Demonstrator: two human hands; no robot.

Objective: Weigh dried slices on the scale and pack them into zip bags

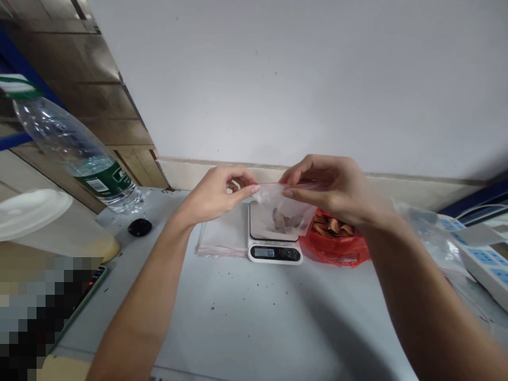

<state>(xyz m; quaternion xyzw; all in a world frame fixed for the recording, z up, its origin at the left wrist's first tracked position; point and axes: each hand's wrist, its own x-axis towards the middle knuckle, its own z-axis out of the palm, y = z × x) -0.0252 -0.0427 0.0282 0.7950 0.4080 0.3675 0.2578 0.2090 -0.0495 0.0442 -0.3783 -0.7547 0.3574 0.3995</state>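
A clear zip bag (291,211) with a few brownish pieces low inside hangs over a small white digital scale (256,260), whose display appears to read 0.0. My left hand (220,194) pinches the bag's red-edged top at its left corner. Farther right, my right hand (327,182) pinches the same top edge between thumb and fingers. A stack of flat clear bags (222,233) lies left of the scale. On the scale's right sits an open red plastic bag (337,251) holding dried brown slices (333,225), partly behind my right wrist.
At the left stand a water bottle (103,177) and a whitish plastic container (71,227), with a black oval object (139,227) nearby. A phone-like device (85,296) is at the lower left. A power strip (482,259) lies at the right. A white wall (278,79) rises behind.
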